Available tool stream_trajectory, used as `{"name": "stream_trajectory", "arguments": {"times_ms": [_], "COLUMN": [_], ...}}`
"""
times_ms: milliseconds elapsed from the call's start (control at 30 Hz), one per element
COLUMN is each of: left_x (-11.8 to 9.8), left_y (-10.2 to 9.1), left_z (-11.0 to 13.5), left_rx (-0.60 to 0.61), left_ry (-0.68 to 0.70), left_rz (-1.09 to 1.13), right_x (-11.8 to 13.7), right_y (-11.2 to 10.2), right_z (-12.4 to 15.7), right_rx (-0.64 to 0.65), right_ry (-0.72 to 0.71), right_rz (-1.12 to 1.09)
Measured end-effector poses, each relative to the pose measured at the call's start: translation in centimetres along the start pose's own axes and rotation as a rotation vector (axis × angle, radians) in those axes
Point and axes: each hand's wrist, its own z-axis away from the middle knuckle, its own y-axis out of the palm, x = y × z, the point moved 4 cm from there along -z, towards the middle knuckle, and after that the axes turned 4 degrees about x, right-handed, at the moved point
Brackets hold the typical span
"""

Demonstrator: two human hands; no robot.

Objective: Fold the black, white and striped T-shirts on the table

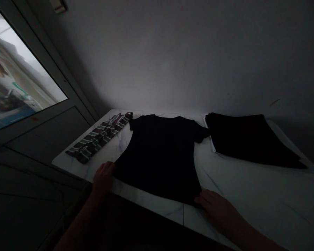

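Note:
A black short-sleeved T-shirt [163, 157] lies spread out on the white marble-patterned table [240, 195], its neck toward the wall and its hem toward me. At the hem's left corner, my left hand [104, 176] is closed on the cloth. My right hand [210, 202] has its fingers closed at the right hem corner. The scene is dark, so the fingertips are hard to make out. The shirt's right sleeve reaches the edge of a dark folded cloth stack.
Striped folded cloth [101, 137] lies along the table's left side. Dark folded cloth [248, 141], with a white edge showing, sits at the back right. A grey wall [172, 62] stands behind the table; a door with a glass pane [75, 122] is at left.

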Motion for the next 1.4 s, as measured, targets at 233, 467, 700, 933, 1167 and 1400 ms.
{"name": "stream_trajectory", "arguments": {"times_ms": [233,467,700,933,1167,1400], "left_x": [5.0,2.6,-0.2,2.9,5.1,2.4], "left_y": [0.2,-2.5,-0.9,2.1,4.2,3.0], "left_z": [0.9,-0.9,-3.0,-0.2,1.5,1.8], "left_rx": [0.076,0.184,-0.065,0.09,0.239,-0.091], "left_ry": [0.145,0.138,-0.206,-0.434,-0.517,-0.324], "left_rz": [0.05,0.133,0.116,0.088,0.321,0.552], "right_x": [0.3,-1.1,-6.6,-10.7,-11.8,-16.1], "right_y": [-0.6,-3.8,0.4,8.2,12.7,12.0], "right_z": [-0.3,-6.8,-26.6,-45.1,-51.4,-50.8], "right_rx": [0.151,0.437,0.46,0.374,0.399,0.176], "right_ry": [0.036,0.011,0.06,0.258,0.256,0.397], "right_rz": [-0.154,-0.246,-0.119,-0.192,-0.376,-0.612]}}
